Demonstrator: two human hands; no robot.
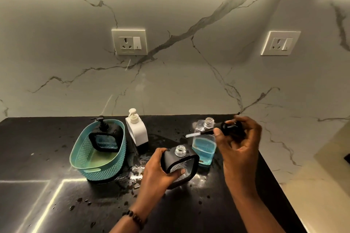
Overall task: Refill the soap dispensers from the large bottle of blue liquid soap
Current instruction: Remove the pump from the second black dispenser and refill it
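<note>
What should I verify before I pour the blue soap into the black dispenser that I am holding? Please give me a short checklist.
1. Neck of the black dispenser open, pump off: ok.
2. Left hand has a firm grip on that dispenser: ok.
3. Right hand free to lift the bottle: not ok, it holds the pump head.
4. Large bottle of blue soap uncapped: ok.
5. Enough soap in the bottle: ok, roughly half full.
6. Countertop dry: not ok, wet patches show.
</note>
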